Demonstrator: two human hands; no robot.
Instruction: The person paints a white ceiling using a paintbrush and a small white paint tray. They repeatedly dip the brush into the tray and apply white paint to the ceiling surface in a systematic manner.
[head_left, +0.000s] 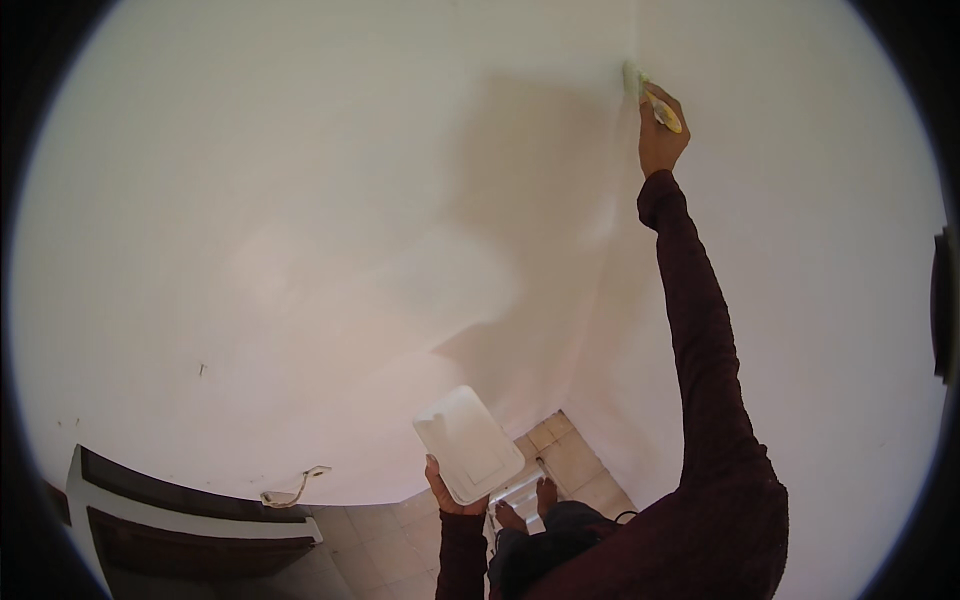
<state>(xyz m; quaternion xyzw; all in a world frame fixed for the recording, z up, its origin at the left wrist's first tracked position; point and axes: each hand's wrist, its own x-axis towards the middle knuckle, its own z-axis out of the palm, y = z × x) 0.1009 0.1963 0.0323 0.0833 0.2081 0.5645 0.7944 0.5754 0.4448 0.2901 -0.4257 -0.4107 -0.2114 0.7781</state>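
My right hand [661, 142], arm stretched far up and forward, is closed around the yellow handle of a paintbrush [663, 113]. The brush's pale, paint-coated bristles [631, 80] touch the wall at or right beside the inside corner. Low in the middle, my left hand [455, 492] grips the near end of a shallow white rectangular plastic container [468, 442]. The container is tilted and its wide face is turned up. What lies inside it cannot be made out clearly.
Pale walls [300, 220] meet in a corner above a tiled floor [565, 440]. My bare feet stand on a light step or platform [520, 492]. Dark-fronted shelving [200, 545] is at lower left, near a small bent fitting [295, 492]. A dark object [941, 305] juts in at the right edge.
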